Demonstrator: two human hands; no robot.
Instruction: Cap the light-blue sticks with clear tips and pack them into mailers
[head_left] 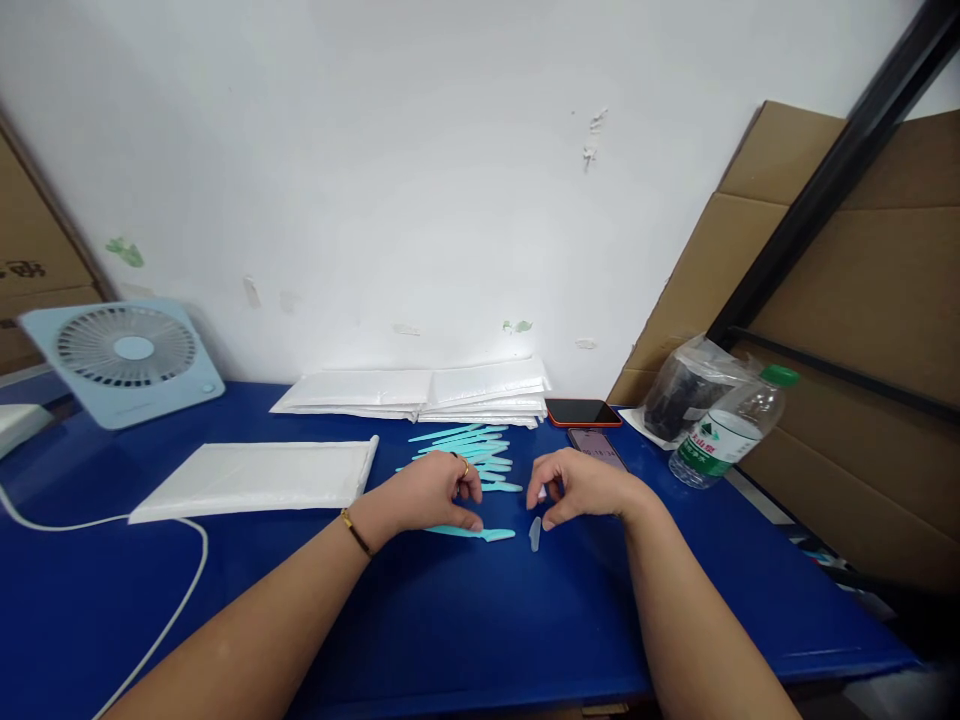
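A single teal tool [497, 536] is seen at the center of the frame on a blue surface [465, 630], its handle partly covered by the left hand [435, 492], whose thumb and forefinger are held apart. Just to its right, a small clear cap [535, 534] is neared by the right hand [589, 485], fingers bent; whether anything is pinched there cannot be told. More teal tools [502, 488] are heaped above, below white packets [480, 385] stacked at mid-frame.
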